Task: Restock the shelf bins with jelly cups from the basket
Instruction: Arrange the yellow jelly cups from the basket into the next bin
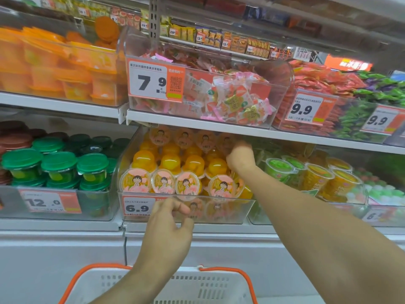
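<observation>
The clear shelf bin [236,212] with a 6.9 price tag holds several yellow jelly cups [163,181] with pink cartoon lids. My right hand [240,155] reaches deep into the bin under the upper shelf. Its fingers curl round a jelly cup [224,142] at the right end of the back row. My left hand [168,224] hovers at the bin's front wall beside the price tag, fingers curled, with nothing visible in them. The white basket [135,281] with an orange rim sits below at the bottom edge; its contents are hidden.
A bin of green-lidded cups [59,166] stands left, and a bin of green and orange cups [315,176] right. The upper shelf edge [219,126] hangs low over the yellow cups. Above it are bins of wrapped sweets [232,99] and orange packs [54,62].
</observation>
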